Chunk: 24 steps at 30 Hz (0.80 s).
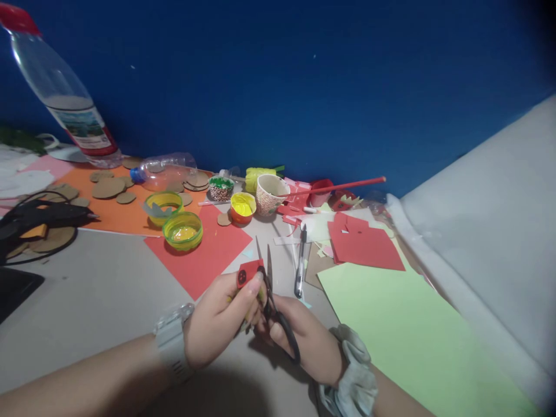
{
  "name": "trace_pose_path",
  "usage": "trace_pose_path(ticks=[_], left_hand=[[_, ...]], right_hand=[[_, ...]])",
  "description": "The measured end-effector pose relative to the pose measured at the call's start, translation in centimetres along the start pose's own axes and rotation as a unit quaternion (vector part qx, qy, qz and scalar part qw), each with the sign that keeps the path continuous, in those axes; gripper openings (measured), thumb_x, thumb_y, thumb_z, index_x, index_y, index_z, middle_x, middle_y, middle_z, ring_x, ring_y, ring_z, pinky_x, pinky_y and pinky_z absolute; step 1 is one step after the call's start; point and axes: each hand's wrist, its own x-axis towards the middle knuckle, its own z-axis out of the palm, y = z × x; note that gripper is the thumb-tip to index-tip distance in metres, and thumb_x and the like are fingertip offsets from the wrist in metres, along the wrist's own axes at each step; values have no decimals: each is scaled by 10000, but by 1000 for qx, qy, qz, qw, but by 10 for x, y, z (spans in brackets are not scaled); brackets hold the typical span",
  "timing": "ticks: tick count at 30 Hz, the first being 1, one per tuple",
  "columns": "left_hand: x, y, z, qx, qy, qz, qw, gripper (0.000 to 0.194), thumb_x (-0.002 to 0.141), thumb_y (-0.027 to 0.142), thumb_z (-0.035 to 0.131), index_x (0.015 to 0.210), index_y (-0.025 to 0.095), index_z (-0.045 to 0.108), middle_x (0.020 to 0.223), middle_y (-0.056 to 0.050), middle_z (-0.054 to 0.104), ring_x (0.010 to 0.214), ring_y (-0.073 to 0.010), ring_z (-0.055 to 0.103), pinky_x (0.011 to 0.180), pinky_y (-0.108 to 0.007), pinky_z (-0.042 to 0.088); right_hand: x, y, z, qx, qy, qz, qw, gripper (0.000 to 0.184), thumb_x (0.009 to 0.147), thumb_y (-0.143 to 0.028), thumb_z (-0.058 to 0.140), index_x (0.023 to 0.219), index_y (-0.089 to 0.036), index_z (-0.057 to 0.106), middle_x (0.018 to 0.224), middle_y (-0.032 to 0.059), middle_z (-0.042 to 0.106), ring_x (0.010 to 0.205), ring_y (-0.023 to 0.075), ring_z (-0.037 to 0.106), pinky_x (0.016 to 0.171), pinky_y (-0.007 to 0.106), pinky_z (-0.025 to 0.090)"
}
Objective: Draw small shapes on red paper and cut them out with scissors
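My left hand [226, 315] is closed, pinching a small piece of red paper [245, 276] with black drawn marks between thumb and fingers. Something yellowish shows behind those fingers, too hidden to name. In my right hand [299, 330] is a pair of black-handled scissors [269, 284], its blades pointing away from me and slightly apart. The blades stand just right of the red paper. Both hands meet above the grey table [108, 313]. A black pen [300, 260] lies just beyond my right hand, and a red paper sheet [195, 249] lies beyond my left.
Yellow-green plastic rings [183, 231], small paint cups [242, 207] and a paper cup [270, 194] stand ahead. A water bottle [65, 92] rises at far left, above a black glue gun [47, 214]. Light green paper [391, 318] covers the right side. A blue wall [278, 75] closes the back.
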Motion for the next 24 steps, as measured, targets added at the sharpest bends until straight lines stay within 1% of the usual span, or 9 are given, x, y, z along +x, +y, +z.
trace_pose_path(ticks=[5, 10, 16, 24], left_hand=[[1, 1, -1, 34, 10, 4, 999, 462, 988, 415, 356, 595, 189, 442, 504, 39, 456, 486, -93, 440, 511, -213, 379], [1, 1, 0, 34, 2, -5, 999, 467, 988, 430, 336, 601, 191, 439, 519, 34, 464, 498, -97, 450, 525, -218, 386], [1, 0, 0, 34, 2, -9, 999, 451, 986, 433, 343, 612, 194, 424, 513, 52, 416, 485, -92, 411, 502, -212, 357], [-1, -1, -1, 66, 5, -1, 998, 456, 995, 403, 341, 594, 196, 411, 522, 53, 406, 493, -92, 379, 501, -216, 325]], right_hand=[[-2, 2, 1, -23, 4, 12, 1000, 560, 869, -721, 326, 785, -183, 458, 701, -11, 440, 626, 123, 386, 584, 244, 357], [-1, 2, 1, -10, 4, 3, 1000, 538, 879, -701, 341, 803, -183, 464, 723, -6, 454, 638, 124, 392, 585, 244, 354], [-1, 2, 0, -3, 9, 5, 1000, 548, 875, -710, 338, 798, -182, 465, 717, -10, 443, 636, 123, 383, 588, 243, 348], [-1, 2, 0, -2, 8, 8, 1000, 553, 871, -714, 339, 780, -183, 458, 708, -10, 449, 639, 125, 396, 601, 246, 355]])
